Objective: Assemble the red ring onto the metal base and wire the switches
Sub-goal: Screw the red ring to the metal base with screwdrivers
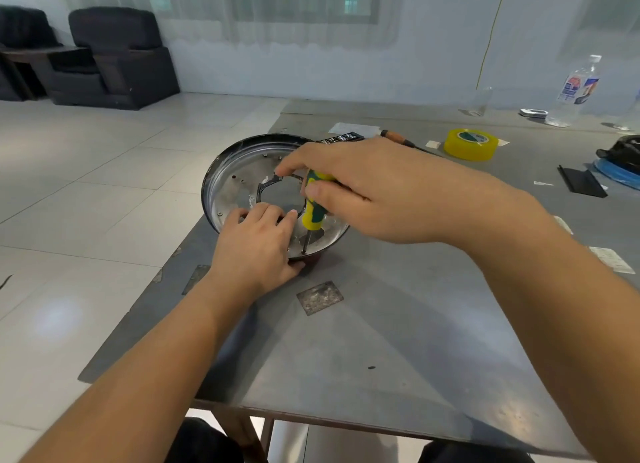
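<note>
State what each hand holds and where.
Right hand grips the screwdriver by its yellow-green handle. Left hand rests on the metal base at its near rim.

Centre of frame: metal base [228, 182], a shallow round pan, sits at the table's [381, 341] left edge. Right hand [374, 192] grips a yellow-green screwdriver [314, 209], held near upright, tip down inside the pan; left hand [258, 241] rests on the near rim. Upper right: yellow tape roll [470, 144], clear bottle [575, 92].

Metal base [228, 185] on table [381, 341], tape roll [470, 144] behind-right.
</note>
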`<state>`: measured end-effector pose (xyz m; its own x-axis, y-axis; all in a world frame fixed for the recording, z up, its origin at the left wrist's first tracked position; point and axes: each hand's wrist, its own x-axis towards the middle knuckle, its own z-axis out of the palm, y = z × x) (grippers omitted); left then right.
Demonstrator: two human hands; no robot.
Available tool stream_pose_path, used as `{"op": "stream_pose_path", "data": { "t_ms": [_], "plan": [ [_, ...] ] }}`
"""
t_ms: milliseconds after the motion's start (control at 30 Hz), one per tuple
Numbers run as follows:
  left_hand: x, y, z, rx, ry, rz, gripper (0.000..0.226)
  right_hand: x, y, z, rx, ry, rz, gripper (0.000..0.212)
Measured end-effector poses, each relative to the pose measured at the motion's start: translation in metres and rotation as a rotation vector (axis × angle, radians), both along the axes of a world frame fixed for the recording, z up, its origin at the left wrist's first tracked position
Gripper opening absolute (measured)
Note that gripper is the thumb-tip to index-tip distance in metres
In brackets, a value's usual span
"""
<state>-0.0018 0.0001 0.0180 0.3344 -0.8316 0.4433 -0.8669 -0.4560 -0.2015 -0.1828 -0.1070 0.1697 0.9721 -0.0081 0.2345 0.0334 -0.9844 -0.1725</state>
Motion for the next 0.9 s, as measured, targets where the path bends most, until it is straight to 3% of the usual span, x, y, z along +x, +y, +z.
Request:
{"op": "stream_pose_path", "data": {
  "t_ms": [133, 333, 400, 533, 633, 900],
  "plan": [
    [-0.002, 0.001, 0.001, 0.006, -0.043, -0.020, 0.072, 0.001, 0.000, -0.004, -0.087, -0.126, -0.004, 0.021],
    [-0.005, 0.003, 0.003, 0.030, -0.028, 0.013, 0.076, -0.001, 0.008, -0.011, -0.376, -0.159, -0.215, 0.049],
    [-0.005, 0.003, 0.004, 0.031, -0.001, 0.014, 0.074, -0.005, 0.010, -0.010, -0.318, -0.131, -0.188, 0.048],
    [-0.003, 0.001, 0.004, 0.025, 0.026, 0.022, 0.076, -0.009, 0.007, -0.003, 0.018, 0.009, -0.073, 0.033],
    [-0.003, 0.000, 0.003, 0.027, 0.011, 0.013, 0.074, -0.006, 0.004, 0.001, -0.050, 0.012, -0.083, 0.027],
    [-0.005, 0.001, 0.002, 0.028, -0.037, 0.004, 0.077, 0.007, 0.011, -0.016, -0.315, -0.232, -0.217, 0.048]
  ]
}}
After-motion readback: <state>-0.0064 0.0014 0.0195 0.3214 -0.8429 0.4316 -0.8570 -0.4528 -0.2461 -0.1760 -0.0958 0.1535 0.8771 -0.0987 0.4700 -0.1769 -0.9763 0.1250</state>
